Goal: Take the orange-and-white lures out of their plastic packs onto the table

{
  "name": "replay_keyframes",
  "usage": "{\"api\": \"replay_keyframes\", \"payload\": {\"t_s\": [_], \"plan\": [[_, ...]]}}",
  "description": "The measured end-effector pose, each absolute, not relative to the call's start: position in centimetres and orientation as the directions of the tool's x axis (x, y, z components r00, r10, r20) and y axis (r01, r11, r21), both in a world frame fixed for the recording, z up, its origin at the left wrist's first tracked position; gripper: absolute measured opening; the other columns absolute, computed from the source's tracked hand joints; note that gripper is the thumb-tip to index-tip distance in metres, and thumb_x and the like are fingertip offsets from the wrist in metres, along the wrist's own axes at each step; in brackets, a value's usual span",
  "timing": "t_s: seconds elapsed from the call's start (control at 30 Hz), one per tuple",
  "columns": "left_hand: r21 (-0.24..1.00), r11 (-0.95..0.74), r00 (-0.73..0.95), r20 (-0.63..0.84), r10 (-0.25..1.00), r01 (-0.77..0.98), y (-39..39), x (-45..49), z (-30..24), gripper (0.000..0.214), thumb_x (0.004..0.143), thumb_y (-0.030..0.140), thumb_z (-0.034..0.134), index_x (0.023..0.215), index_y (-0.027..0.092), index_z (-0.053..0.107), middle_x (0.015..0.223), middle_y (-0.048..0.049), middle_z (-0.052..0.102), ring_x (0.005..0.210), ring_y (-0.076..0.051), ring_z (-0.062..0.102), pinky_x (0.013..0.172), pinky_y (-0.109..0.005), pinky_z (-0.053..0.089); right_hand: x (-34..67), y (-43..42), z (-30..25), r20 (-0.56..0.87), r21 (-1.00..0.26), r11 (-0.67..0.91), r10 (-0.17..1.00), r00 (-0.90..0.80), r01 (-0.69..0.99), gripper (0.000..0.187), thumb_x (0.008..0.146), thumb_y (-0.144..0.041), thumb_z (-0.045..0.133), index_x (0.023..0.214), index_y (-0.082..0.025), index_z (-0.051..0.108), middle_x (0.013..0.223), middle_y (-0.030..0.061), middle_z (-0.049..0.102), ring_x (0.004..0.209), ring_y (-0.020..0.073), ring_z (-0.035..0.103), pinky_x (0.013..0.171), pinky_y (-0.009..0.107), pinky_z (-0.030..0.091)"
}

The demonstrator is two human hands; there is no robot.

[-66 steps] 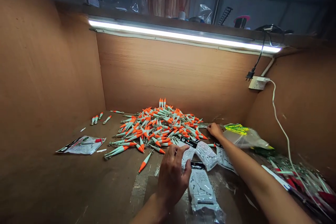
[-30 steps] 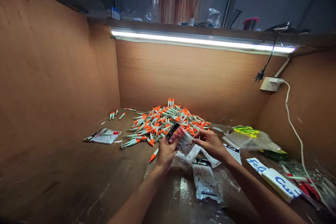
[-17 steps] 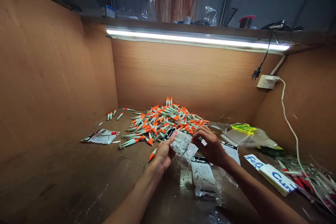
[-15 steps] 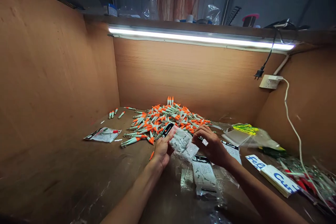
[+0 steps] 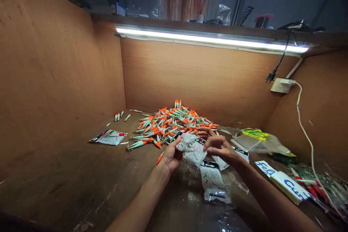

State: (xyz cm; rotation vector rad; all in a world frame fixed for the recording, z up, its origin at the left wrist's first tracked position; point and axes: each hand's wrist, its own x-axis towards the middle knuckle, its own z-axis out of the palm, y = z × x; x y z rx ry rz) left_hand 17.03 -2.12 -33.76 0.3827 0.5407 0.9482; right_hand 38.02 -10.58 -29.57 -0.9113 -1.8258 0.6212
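Note:
In my left hand (image 5: pixel 172 156) is a clear plastic packet (image 5: pixel 187 142) with a black header and a printed card inside, gripped between thumb and fingers. My right hand (image 5: pixel 219 146) is at the packet's right edge, thumb and forefinger pinched against the plastic, the other fingers raised. Just behind lies a heap of orange and pale squid jigs (image 5: pixel 168 121) with metal hook crowns. Below my hands is another printed packet (image 5: pixel 212 181), with crinkled clear plastic around it. How far the held packet is open I cannot tell.
A packet with a red-tipped lure (image 5: pixel 108 137) lies at left, near several loose jigs (image 5: pixel 119 116). To the right are clear bags with a yellow label (image 5: pixel 254 134), lettered cards (image 5: pixel 289 186) and a pile of packaged lures (image 5: pixel 323 185). A white cable (image 5: pixel 304 127) hangs along the right wall.
The held packet has tipped and its black header shows less. My right hand has shifted slightly right and down, its fingers more raised. The camera view has turned slightly left.

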Motion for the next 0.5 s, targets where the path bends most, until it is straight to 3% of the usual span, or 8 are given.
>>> {"api": "replay_keyframes", "payload": {"t_s": [0.07, 0.13, 0.2, 0.27, 0.33, 0.4, 0.5], "plan": [[0.587, 0.36, 0.281, -0.226, 0.933, -0.725, -1.7, 17.0, -33.9, 0.019, 0.077, 0.018, 0.081, 0.092, 0.012, 0.071, 0.077, -0.0038, 0.074, 0.057, -0.011, 0.065, 0.054, -0.02, 0.053, 39.1, -9.4, -29.9, 0.515, -0.82, 0.501, 0.857, -0.024, 0.277, 0.037, 0.088, -0.058, 0.067, 0.108, -0.029, 0.075, 0.134, 0.0083, 0.062, 0.122, 0.0272, 0.058, 0.107, 0.046, 0.044], [0.718, 0.103, 0.055, -0.09, 0.994, -0.688, -1.8, 16.9, -33.9, 0.026, 0.072, 0.03, 0.086, 0.084, 0.013, 0.071, 0.07, -0.0018, 0.071, 0.054, -0.011, 0.061, 0.052, -0.021, 0.051, 39.5, -8.6, -29.9, 0.48, -0.86, 0.424, 0.862, 0.165, 0.285, 0.049, 0.09, -0.057, 0.063, 0.132, -0.031, 0.063, 0.138, 0.0091, 0.06, 0.116, 0.0252, 0.06, 0.104, 0.044, 0.047], [0.843, -0.146, -0.059, 0.135, 0.989, -0.517, -2.5, 16.7, -33.5, 0.034, 0.071, 0.042, 0.087, 0.079, 0.013, 0.071, 0.067, -0.0018, 0.069, 0.055, -0.013, 0.06, 0.054, -0.023, 0.049, 39.0, -8.0, -29.4, 0.499, -0.836, 0.429, 0.854, 0.148, 0.341, 0.062, 0.089, -0.055, 0.066, 0.143, -0.031, 0.052, 0.144, 0.0095, 0.056, 0.116, 0.0244, 0.06, 0.102, 0.042, 0.049], [0.889, -0.351, -0.004, 0.366, 0.931, -0.293, -3.7, 16.6, -33.1, 0.034, 0.077, 0.047, 0.081, 0.084, 0.014, 0.075, 0.075, -0.0044, 0.072, 0.063, -0.016, 0.063, 0.061, -0.024, 0.05, 37.6, -7.5, -28.4, 0.543, -0.758, 0.499, 0.84, -0.018, 0.419, 0.07, 0.085, -0.053, 0.072, 0.147, -0.031, 0.048, 0.147, 0.0095, 0.054, 0.119, 0.0246, 0.059, 0.104, 0.042, 0.047], [0.86, -0.492, 0.115, 0.507, 0.854, -0.137, -4.9, 16.7, -32.7, 0.032, 0.085, 0.046, 0.072, 0.1, 0.018, 0.076, 0.09, -0.0066, 0.076, 0.078, -0.019, 0.068, 0.075, -0.026, 0.052, 36.1, -6.6, -27.0, 0.545, -0.678, 0.564, 0.816, -0.193, 0.471, 0.061, 0.083, -0.05, 0.075, 0.137, -0.028, 0.06, 0.136, 0.009, 0.062, 0.116, 0.0246, 0.06, 0.102, 0.04, 0.047], [0.839, -0.54, 0.162, 0.543, 0.824, -0.069, -5.5, 16.8, -32.7, 0.04, 0.088, 0.045, 0.069, 0.12, 0.022, 0.07, 0.11, -0.0088, 0.075, 0.099, -0.024, 0.07, 0.09, -0.031, 0.051, 35.4, -5.1, -25.3, 0.499, -0.646, 0.562, 0.823, -0.271, 0.517, 0.039, 0.083, -0.049, 0.073, 0.11, -0.021, 0.075, 0.107, 0.0068, 0.073, 0.098, 0.0223, 0.065, 0.089, 0.034, 0.05], [0.844, -0.536, 0.119, 0.533, 0.838, -0.01, -5.3, 16.7, -33.2, 0.068, 0.084, 0.044, 0.074, 0.145, 0.023, 0.051, 0.144, -0.0139, 0.058, 0.134, -0.03, 0.054, 0.112, -0.04, 0.04, 36.7, -2.3, -22.4, 0.509, -0.663, 0.476, 0.853, -0.118, 0.578, 0.035, 0.083, -0.05, 0.069, 0.078, -0.016, 0.073, 0.071, 0.0008, 0.065, 0.067, 0.0141, 0.056, 0.063, 0.025, 0.041]]}}
